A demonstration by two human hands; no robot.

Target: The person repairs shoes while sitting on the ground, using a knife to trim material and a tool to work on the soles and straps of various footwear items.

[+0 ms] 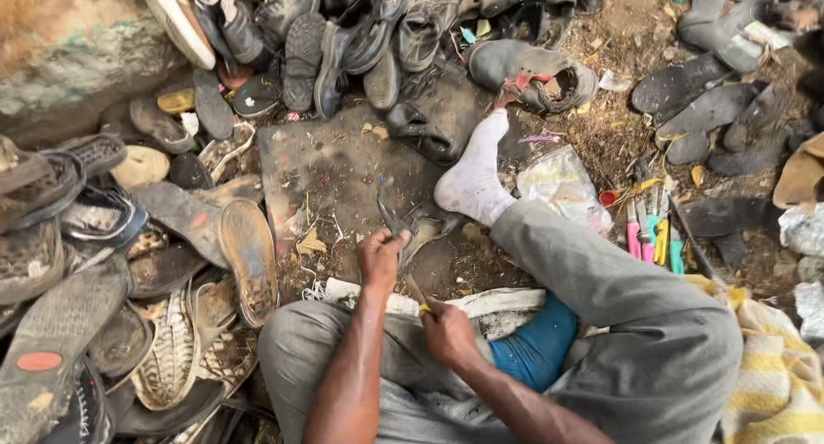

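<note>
A large heap of worn shoes and sandals (pixel 129 238) is being shown across the left and far sides of the scene, with loose dark soles (pixel 704 109) lying at the far right. A dark flat work board (pixel 343 169) is lying on the ground at centre, and a foot in a white sock (pixel 472 182) is being rested on its right part. A striped yellow cloth (pixel 772 375) is lying at the near right. A row of coloured tool handles (pixel 652 234) is lying right of the leg. A dark sandal (pixel 412 225) is being gripped at its strap by the left hand (pixel 379 259), just near the sock. A small yellow-handled tool (pixel 419 296) is being clasped in the right hand (pixel 446 332), close to the sandal.
</note>
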